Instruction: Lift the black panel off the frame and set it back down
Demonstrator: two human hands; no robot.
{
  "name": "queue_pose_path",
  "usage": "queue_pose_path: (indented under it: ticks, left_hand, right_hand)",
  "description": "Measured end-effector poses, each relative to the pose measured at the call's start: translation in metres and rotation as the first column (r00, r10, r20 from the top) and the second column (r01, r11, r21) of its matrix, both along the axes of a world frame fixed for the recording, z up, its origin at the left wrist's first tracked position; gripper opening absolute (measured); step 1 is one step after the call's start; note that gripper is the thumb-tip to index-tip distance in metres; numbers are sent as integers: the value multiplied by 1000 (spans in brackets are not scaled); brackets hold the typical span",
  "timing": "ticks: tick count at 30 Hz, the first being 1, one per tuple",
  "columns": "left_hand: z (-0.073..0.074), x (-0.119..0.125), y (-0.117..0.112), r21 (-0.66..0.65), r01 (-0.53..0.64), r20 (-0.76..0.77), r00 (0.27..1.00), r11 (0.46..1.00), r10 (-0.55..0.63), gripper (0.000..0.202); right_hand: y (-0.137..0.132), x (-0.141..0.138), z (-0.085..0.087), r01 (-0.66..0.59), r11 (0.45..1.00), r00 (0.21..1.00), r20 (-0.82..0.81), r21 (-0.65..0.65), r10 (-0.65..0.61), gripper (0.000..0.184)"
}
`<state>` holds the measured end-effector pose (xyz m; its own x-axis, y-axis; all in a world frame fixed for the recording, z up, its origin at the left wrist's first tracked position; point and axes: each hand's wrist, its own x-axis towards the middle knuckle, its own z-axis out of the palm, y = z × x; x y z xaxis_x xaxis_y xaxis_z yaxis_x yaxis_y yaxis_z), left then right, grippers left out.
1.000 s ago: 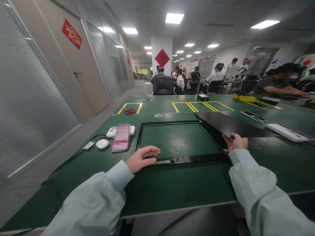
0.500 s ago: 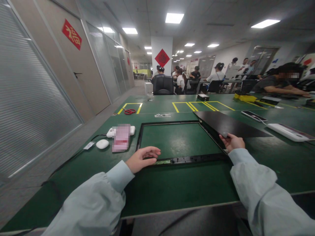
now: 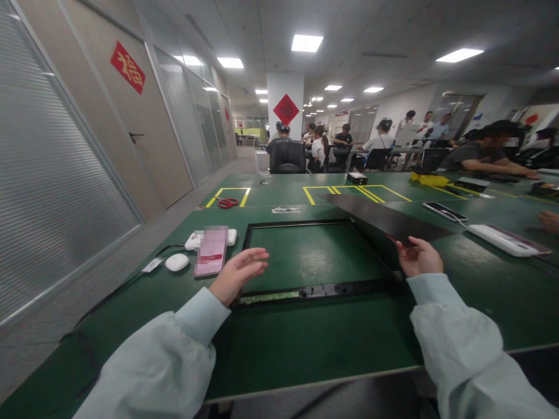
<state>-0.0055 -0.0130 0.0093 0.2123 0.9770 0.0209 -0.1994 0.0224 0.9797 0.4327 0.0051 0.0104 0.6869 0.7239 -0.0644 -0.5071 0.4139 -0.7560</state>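
Observation:
A thin dark flat panel (image 3: pixel 379 215) is tilted above the right side of a black rectangular frame (image 3: pixel 340 289). My right hand (image 3: pixel 420 257) pinches the panel's near edge between thumb and fingers. The frame lies flat on the green table (image 3: pixel 314 343), and a greenish strip (image 3: pixel 273 297) shows along the left part of its near bar. Over the frame's near left corner is my left hand (image 3: pixel 240 273), fingers stretched out and holding nothing. Whether it touches the frame I cannot tell.
Left of the frame lie a pink phone (image 3: pixel 211 250), a white rounded case (image 3: pixel 177 262) and a cable. Red-handled scissors (image 3: pixel 227 203) and small pieces (image 3: pixel 286 210) lie farther back. At right are a phone (image 3: pixel 444 212) and a white device (image 3: pixel 502 240). Other people sit beyond.
My right hand has raised the panel's near edge, and the panel has shifted left over the frame. My left hand has lifted and moved left along the near bar. The view has turned slightly.

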Motion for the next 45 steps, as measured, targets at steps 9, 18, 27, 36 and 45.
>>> queue_pose_path:
  ticks: [9,18,27,36,45]
  left_hand:
    - [34,-12,4,-274,-194,430,851,942,301,30]
    - [59,-49,-6,-142,-293,617,721,946,316,26]
    - [62,-60,-8,-46,-288,573,777,957,261,67]
    - [49,-41,-12,-8,-69,293,954,998,68,69]
    - [25,-11,-11,-80,60,211,977,995,-42,78]
  right_hand:
    - [-26,-23,30,-410,912,905,115,-29,410,33]
    - [-33,-51,51,-605,772,740,220,-192,635,29]
    - [-14,-48,40,-728,602,579,175,-329,796,39]
    - [-2,-39,17,-436,765,835,104,-474,541,32]
    - [2,-7,-10,38,832,789,528,-553,315,34]
